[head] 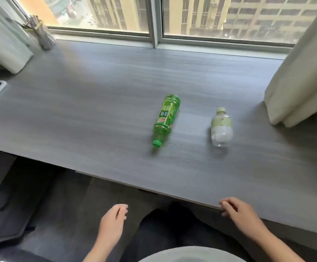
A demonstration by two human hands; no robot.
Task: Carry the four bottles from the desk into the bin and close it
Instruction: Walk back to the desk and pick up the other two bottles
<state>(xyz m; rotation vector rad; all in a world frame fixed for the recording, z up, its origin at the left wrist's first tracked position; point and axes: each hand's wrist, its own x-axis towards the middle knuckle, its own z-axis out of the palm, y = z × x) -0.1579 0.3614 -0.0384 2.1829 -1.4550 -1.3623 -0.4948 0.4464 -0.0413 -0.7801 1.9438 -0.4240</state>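
Green bottle [166, 119] and clear bottle [221, 127] lay apart on desk [97, 103], left hand [112, 222] and right hand [238, 210] loosely curled, empty.

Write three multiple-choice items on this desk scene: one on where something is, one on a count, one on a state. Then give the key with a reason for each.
1. Where does the clear bottle lie relative to the green bottle?
A. To its right
B. To its left
C. On top of it

2. How many bottles show on the desk?
A. Four
B. Two
C. None

3. What is the state of the hands?
A. Each holds a bottle
B. Only the left holds a bottle
C. Both are empty

Key:
1. A, since the clear bottle lies apart from the green one, nearer the curtain.
2. B, since only the green and the clear bottle are seen on the desk.
3. C, since the left hand hangs below the desk edge and the right hand is at that edge, neither with a grip on anything.
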